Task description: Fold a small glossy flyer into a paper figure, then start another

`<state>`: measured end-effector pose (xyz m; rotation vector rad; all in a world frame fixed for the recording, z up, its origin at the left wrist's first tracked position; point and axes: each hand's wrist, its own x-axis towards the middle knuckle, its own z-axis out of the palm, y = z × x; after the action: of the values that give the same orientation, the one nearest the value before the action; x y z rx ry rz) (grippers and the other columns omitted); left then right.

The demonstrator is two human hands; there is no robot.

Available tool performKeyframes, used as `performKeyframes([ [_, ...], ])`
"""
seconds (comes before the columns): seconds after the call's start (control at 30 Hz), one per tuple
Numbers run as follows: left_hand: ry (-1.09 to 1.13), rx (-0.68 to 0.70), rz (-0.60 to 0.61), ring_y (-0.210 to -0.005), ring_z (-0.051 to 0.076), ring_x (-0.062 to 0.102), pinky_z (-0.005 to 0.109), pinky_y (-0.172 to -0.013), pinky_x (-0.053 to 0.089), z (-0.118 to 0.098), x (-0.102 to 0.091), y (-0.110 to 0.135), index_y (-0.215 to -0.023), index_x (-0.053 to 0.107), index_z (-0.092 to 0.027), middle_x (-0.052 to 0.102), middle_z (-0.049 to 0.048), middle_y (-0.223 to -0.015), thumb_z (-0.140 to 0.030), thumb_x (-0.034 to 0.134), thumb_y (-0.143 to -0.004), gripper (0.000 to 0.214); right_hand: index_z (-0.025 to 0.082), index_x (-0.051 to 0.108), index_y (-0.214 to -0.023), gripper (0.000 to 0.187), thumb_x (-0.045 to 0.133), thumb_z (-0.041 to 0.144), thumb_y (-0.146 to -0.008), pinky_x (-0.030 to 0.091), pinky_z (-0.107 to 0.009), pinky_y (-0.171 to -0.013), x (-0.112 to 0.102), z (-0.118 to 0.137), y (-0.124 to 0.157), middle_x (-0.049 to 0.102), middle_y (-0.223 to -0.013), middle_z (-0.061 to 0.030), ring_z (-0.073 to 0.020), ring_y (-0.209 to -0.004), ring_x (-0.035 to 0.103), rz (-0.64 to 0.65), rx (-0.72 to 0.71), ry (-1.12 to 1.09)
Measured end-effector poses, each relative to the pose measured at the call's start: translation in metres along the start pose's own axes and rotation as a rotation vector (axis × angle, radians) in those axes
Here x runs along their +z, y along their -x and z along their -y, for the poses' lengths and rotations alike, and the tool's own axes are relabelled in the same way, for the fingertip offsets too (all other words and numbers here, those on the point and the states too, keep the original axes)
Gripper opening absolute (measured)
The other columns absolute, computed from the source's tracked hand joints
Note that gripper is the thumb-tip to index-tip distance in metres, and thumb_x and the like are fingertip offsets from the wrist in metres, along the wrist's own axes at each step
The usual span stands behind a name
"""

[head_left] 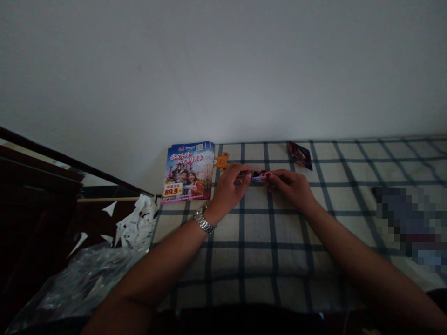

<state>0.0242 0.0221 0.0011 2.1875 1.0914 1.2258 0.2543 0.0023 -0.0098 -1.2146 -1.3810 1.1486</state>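
My left hand (pixel 230 188), with a metal-banded watch (pixel 204 220) on the wrist, pinches one end of a small strip of colourful printed paper (pixel 259 176). At the strip's other end, the fingers of my right hand (pixel 291 187) are closed on it. The paper looks folded narrow, and my fingers hide both its ends. To the left of my left hand lies a stack of printed flyers (pixel 188 172), the top one showing a price and two people. Beyond my right hand, a dark, folded printed piece (pixel 300 155) rests near the wall.
A checked cloth (pixel 226 260) with an orange bear figure (pixel 221 161) covers the surface under my hands. The pale wall (pixel 244 70) borders its far side. Torn white paper (pixel 138 225) and clear plastic (pixel 87 274) lie at the left. A blurred-out object (pixel 412 228) is at the right.
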Motion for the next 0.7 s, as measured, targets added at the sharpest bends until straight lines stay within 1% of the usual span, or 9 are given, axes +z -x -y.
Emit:
performKeyframes([
  [0.1, -0.002, 0.024, -0.014, -0.109, 0.02, 0.064, 0.037, -0.097, 0.054, -0.0014, -0.0014, -0.0003, -0.118, 0.064, -0.023, 0.067, 0.0055, -0.114, -0.03, 0.058, -0.106, 0.016, 0.022, 0.079, -0.1, 0.039, 0.079, 0.059, -0.086, 0.071, -0.038, -0.068, 0.0, 0.0017, -0.0007, 0.08, -0.084, -0.0056, -0.0226, -0.072, 0.077, -0.026, 0.019, -0.043],
  [0.27, -0.004, 0.043, 0.037, -0.116, 0.02, 0.061, 0.038, -0.102, 0.055, -0.0034, -0.0009, 0.0013, -0.123, 0.065, -0.026, 0.061, 0.0063, -0.119, -0.026, 0.061, -0.103, 0.02, 0.022, 0.078, -0.098, 0.039, 0.08, 0.058, -0.084, 0.07, -0.036, -0.067, -0.0004, 0.0027, -0.0007, 0.08, -0.087, -0.0062, -0.0217, -0.072, 0.076, -0.029, 0.031, -0.075],
  [0.33, -0.018, 0.035, 0.059, -0.117, 0.021, 0.061, 0.04, -0.103, 0.055, -0.0029, 0.001, 0.0024, -0.126, 0.064, -0.027, 0.06, 0.0065, -0.122, -0.026, 0.066, -0.101, 0.026, 0.022, 0.078, -0.098, 0.038, 0.081, 0.058, -0.084, 0.07, -0.036, -0.065, -0.0006, 0.0026, -0.001, 0.08, -0.087, -0.0061, -0.0218, -0.071, 0.076, -0.04, 0.035, -0.083],
  [0.4, -0.03, 0.031, 0.081, -0.12, 0.023, 0.06, 0.043, -0.106, 0.054, -0.0017, 0.003, 0.0035, -0.131, 0.061, -0.028, 0.058, 0.007, -0.126, -0.027, 0.072, -0.096, 0.036, 0.023, 0.079, -0.099, 0.038, 0.081, 0.058, -0.084, 0.07, -0.037, -0.064, -0.0006, 0.0025, -0.0016, 0.081, -0.088, -0.006, -0.0222, -0.07, 0.075, -0.052, 0.041, -0.089],
  [0.5, -0.029, 0.025, 0.103, -0.123, 0.025, 0.059, 0.046, -0.11, 0.053, 0.0001, 0.005, 0.0043, -0.135, 0.059, -0.029, 0.057, 0.0075, -0.129, -0.028, 0.079, -0.092, 0.048, 0.025, 0.079, -0.105, 0.04, 0.08, 0.058, -0.084, 0.07, -0.038, -0.062, -0.0001, 0.0025, -0.0024, 0.081, -0.092, -0.006, -0.0222, -0.069, 0.075, -0.062, 0.042, -0.088],
  [0.57, -0.028, 0.019, 0.113, -0.122, 0.024, 0.06, 0.045, -0.109, 0.053, 0.0008, 0.0054, 0.0042, -0.135, 0.059, -0.028, 0.058, 0.0071, -0.128, -0.024, 0.078, -0.092, 0.047, 0.025, 0.079, -0.109, 0.041, 0.08, 0.057, -0.085, 0.07, -0.037, -0.062, 0.0003, 0.0029, -0.0025, 0.081, -0.092, -0.0057, -0.0219, -0.069, 0.075, -0.065, 0.033, -0.089],
  [0.7, -0.044, 0.014, 0.133, -0.116, 0.022, 0.062, 0.042, -0.104, 0.055, 0.0013, 0.0047, 0.0029, -0.131, 0.062, -0.027, 0.063, 0.0057, -0.121, -0.02, 0.07, -0.097, 0.036, 0.025, 0.079, -0.112, 0.041, 0.079, 0.055, -0.086, 0.07, -0.036, -0.06, 0.001, 0.0043, -0.0019, 0.08, -0.091, -0.0059, -0.0218, -0.07, 0.074, -0.068, 0.013, -0.076],
])
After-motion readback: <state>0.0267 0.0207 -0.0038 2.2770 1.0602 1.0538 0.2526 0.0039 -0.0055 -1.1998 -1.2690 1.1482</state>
